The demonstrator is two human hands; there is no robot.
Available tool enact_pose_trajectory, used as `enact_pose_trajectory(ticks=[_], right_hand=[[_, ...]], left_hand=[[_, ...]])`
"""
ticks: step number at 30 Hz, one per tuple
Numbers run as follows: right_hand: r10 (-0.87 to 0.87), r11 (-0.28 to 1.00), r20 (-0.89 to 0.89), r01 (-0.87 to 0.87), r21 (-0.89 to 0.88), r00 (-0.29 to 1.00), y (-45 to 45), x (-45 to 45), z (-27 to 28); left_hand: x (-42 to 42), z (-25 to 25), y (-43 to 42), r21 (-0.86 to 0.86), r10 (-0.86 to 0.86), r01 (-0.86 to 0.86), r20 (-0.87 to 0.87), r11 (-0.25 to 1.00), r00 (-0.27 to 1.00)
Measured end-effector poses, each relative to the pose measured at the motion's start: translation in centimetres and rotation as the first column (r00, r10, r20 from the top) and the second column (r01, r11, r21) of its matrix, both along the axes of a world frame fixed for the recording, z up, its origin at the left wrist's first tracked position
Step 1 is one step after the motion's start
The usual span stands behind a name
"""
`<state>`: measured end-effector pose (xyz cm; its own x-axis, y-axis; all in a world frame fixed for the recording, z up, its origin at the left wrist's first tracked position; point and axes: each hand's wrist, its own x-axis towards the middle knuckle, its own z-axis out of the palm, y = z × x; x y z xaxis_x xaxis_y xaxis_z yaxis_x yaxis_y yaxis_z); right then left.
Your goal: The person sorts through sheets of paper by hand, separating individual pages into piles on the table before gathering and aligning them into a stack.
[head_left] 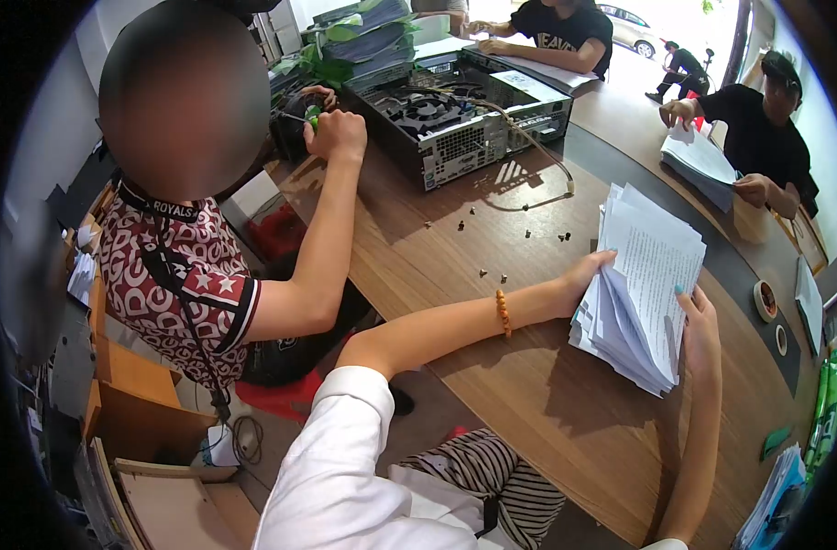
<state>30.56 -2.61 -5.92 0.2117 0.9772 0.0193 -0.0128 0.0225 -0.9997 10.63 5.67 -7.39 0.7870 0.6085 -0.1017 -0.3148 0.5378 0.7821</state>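
Observation:
A thick stack of printed paper sheets (655, 252) stands tilted over the wooden table, its lower edges fanned unevenly. My left hand (585, 282) grips the stack at its left side, the thumb lying over the edge of the sheets. On the right side, my right hand (700, 328) holds the same stack, with a teal-painted nail showing against the paper. Most of the fingers are hidden behind the sheets. An orange bead bracelet (503, 313) circles my left wrist.
Small loose screws (528, 234) are scattered on the table (418, 302) left of the papers. An opened computer case (464, 119) with a cable stands behind them. At left, a co-worker's hand (338, 136) holds a green-handled tool. Tape rolls (765, 301) lie at right. Other people handle papers across the table.

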Motion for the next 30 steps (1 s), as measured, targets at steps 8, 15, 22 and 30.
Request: enact_pose_trajectory(ticks=[8,15,22,30], right_hand=[[-0.300,0.931,0.141,0.258,0.258,0.943,-0.8,-2.8,0.7],[-0.139,0.985,0.228,0.110,0.134,0.964,-1.0,-1.3,0.3],[-0.257,0.899,0.265,0.129,0.419,0.930,0.4,-1.8,-2.3],[-0.260,0.921,0.300,0.142,0.362,0.918,-0.4,-2.7,-1.6]], left_hand=[[0.5,-1.2,0.3,-0.046,0.028,-0.027,0.019,0.999,0.999],[0.7,-1.8,0.5,-0.101,0.020,-0.020,-0.003,0.995,1.000],[-0.3,-0.2,0.0,0.010,0.017,-0.017,-0.026,1.000,1.000],[0.3,-1.5,1.1,0.090,-0.070,0.064,0.066,0.994,0.995]])
